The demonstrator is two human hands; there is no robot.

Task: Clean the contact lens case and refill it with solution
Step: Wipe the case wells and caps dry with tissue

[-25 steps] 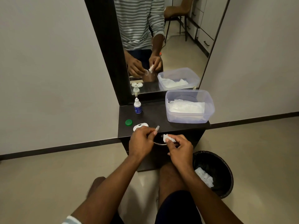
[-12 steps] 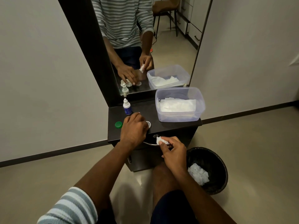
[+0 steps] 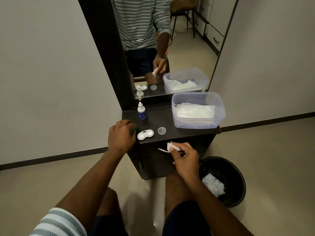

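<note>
Dark wooden tabletop (image 3: 187, 132) below a tall mirror carries a white two-well contact lens case (image 3: 145, 134) near its front edge, a clear round cap (image 3: 161, 130) just right of it. Left hand (image 3: 121, 135) closes over a green cap (image 3: 135, 129) beside the case. Right hand (image 3: 185, 158) pinches a crumpled white tissue (image 3: 172, 146). A small white-and-blue solution bottle (image 3: 141, 111) stands farther back.

Dim, even indoor light is falling across the scene; the dark tabletop (image 3: 185, 132) is showing little detail. Soft shadows and a faint sheen are lying on the floor (image 3: 139, 198) between the legs. Wide-angle distortion is bowing the skirting and mirror (image 3: 187, 48) edges. The left hand (image 3: 121, 135) is blurring slightly
</note>
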